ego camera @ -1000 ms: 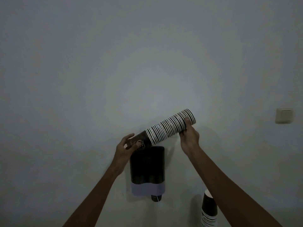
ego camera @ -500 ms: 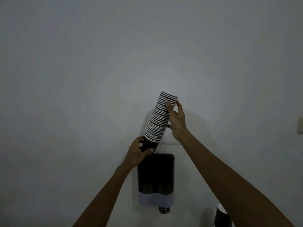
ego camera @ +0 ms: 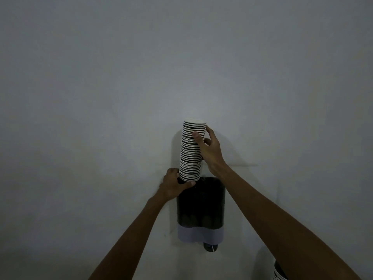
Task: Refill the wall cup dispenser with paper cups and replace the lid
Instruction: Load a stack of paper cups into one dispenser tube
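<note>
A tall stack of paper cups point(ego camera: 190, 156), dark with white rims, stands nearly upright over the top left of the wall cup dispenser point(ego camera: 200, 205). The dispenser is a dark box with a pale band at its bottom and a cup point(ego camera: 210, 247) poking out below. My left hand point(ego camera: 173, 185) grips the bottom of the stack at the dispenser's top edge. My right hand point(ego camera: 211, 150) holds the upper part of the stack from the right. No lid is in view.
Plain grey wall fills the view in dim light. A second stack of cups point(ego camera: 279, 273) shows at the bottom right edge, partly hidden behind my right forearm.
The stack has swung from lying tilted to nearly upright, and its lower end has come down to the dispenser's top. Both hands kept hold of it.
</note>
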